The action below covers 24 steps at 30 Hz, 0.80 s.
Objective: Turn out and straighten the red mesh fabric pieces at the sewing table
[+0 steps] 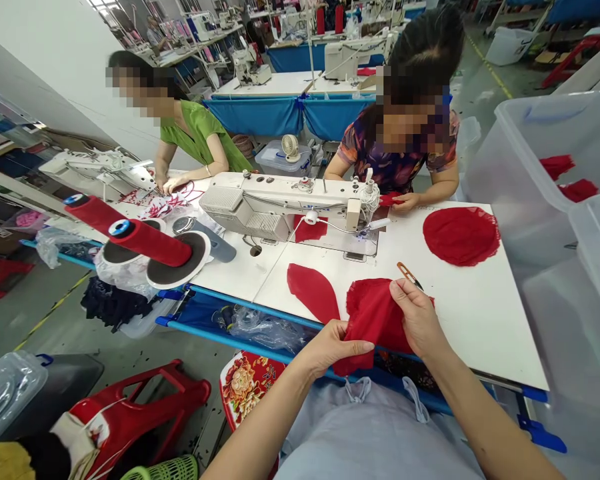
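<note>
Both hands closed on the red cloth (373, 310), which sits across the table's near edge, its lower part out past the edge over the lap. Left hand (334, 348): thumb on top, fingers mostly hidden, clamped at the left side. Right hand (417, 317): thumb and fingers pinched together at the upper right; can't tell how many layers.

Room on the white table (485, 320): biggest open stretch runs right of the right hand to the right edge. Round red pile (461, 235) sits near that edge, well apart from the hands. Tighter on the left: pointed red piece (313, 290) lies flat just beside the held cloth. Orange snips (409, 273) just beyond the right hand, partly hidden. Sewing machine (290, 200) bounds the far side; a co-worker's hand (405, 202) is at the far edge.

Containers: translucent bin (510, 153) off the right edge, red scraps (577, 190) in it. Second bin (580, 280) nearer, contents can't be made out. Blue fabric sling (195, 321) under the near edge, crumpled plastic (270, 330) inside. Green basket (167, 469) on the floor side, mostly out of frame.
</note>
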### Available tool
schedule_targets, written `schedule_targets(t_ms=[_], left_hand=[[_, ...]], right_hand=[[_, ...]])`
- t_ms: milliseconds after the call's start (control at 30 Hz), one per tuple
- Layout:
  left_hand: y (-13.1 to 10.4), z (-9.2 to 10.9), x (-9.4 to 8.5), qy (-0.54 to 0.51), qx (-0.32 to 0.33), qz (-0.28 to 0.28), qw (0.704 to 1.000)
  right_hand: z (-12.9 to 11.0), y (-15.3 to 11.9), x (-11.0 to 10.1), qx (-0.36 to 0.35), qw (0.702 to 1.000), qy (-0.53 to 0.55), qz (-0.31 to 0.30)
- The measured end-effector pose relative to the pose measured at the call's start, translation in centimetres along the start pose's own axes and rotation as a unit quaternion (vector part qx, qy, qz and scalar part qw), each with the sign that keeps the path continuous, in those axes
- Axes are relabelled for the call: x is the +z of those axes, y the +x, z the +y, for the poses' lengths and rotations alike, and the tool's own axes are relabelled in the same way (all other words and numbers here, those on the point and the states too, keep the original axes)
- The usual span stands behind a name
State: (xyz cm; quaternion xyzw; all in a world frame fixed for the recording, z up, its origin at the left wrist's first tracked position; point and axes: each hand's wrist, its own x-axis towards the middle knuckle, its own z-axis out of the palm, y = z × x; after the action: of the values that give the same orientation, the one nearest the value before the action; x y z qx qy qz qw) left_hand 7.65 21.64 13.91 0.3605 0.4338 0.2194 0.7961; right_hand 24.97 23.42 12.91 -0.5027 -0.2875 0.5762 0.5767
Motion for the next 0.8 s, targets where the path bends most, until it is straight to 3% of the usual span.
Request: schedule_targets(t_ms=[267, 500, 700, 800], left_hand=[[-0.4, -0.8, 1.2, 0.054, 0.065, -0.052, 0.995], [-1.2, -1.0, 1.6, 0.117, 0.099, -0.109, 0.982], [-1.9, -1.1, 1.7, 0.132, 0.066, -0.143, 0.979], [-1.3, -1.4, 1.9, 0.078, 0.016, -0.135, 0.988]], right_hand=[[0.0, 0.0, 1.0, 0.002, 0.998, 0.045, 0.042], [1.1, 0.6, 1.3, 0.046, 0.987, 0.124, 0.091], [1.9, 0.8, 1.4, 0.100, 0.984, 0.139, 0.055], [1.6, 0.7, 1.7, 0.135, 0.981, 0.137, 0.021]])
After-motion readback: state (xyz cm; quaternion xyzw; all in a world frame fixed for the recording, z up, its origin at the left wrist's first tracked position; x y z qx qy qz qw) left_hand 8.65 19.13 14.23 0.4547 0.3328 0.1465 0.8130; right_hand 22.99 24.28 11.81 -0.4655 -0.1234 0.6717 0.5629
